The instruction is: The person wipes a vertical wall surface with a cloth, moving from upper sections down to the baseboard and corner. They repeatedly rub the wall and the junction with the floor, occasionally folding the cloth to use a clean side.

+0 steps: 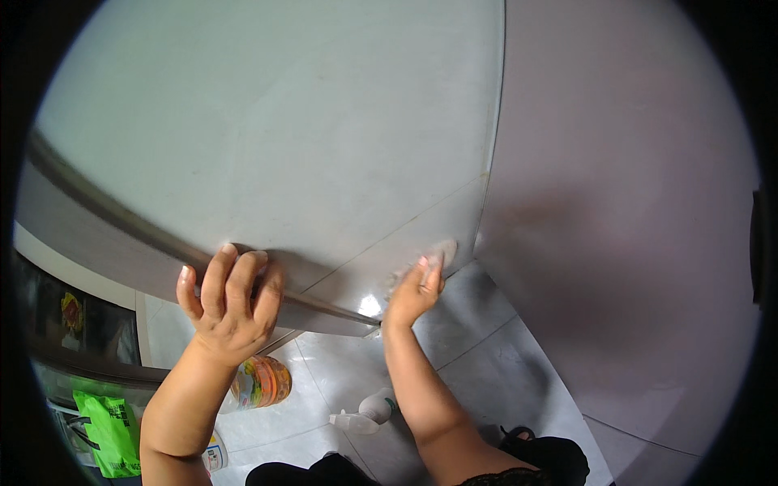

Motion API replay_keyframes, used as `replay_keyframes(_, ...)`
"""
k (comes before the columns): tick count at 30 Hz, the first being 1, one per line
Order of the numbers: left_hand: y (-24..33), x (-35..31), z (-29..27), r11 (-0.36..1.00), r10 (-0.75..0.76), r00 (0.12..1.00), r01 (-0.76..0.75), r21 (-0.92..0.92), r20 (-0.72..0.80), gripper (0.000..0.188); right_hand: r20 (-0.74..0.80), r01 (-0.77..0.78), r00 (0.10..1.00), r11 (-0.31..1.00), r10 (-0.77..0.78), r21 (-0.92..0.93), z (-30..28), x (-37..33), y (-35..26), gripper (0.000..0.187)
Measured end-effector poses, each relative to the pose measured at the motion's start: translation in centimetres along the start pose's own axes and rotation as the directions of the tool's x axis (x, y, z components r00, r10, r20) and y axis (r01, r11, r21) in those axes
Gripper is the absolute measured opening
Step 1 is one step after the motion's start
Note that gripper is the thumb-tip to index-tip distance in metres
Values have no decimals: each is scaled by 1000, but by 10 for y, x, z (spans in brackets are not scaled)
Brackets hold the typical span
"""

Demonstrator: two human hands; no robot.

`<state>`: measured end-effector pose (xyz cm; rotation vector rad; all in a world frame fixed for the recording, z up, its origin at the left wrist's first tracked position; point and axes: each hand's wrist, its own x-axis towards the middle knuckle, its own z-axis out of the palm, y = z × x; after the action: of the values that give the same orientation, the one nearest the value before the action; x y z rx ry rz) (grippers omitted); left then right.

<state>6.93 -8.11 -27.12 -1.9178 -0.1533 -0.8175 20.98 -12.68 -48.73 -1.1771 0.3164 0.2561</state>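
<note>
A large pale panel (284,146), which looks like a door, fills the upper middle. My left hand (235,300) rests on its lower edge, fingers apart and curled over the rim, holding no loose object. Near the panel's lower right corner, my right hand (415,296) presses a whitish cloth (444,253) against the surface. The cloth is pinched between thumb and fingers and partly hidden by them. A thin line slants across the panel just above both hands.
A pinkish-grey upright surface (632,202) stands to the right, with a dark handle (757,247) at its far side. On the tiled floor (324,389) are a white spray bottle (374,407) and an orange-banded container (263,382). A bright green bag (109,433) sits lower left.
</note>
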Motion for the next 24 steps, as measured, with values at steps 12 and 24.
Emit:
replay_keyframes(12,-6,0,-2,996,51,999,-50,-74,-1,16,20,-114,993,991,112,67,-20,48,38,39)
replay_keyframes(24,0,5,1,1000,-5,1000,5,-6,-20,16,61,59,996,998,-58,-22,-24,42,28,37)
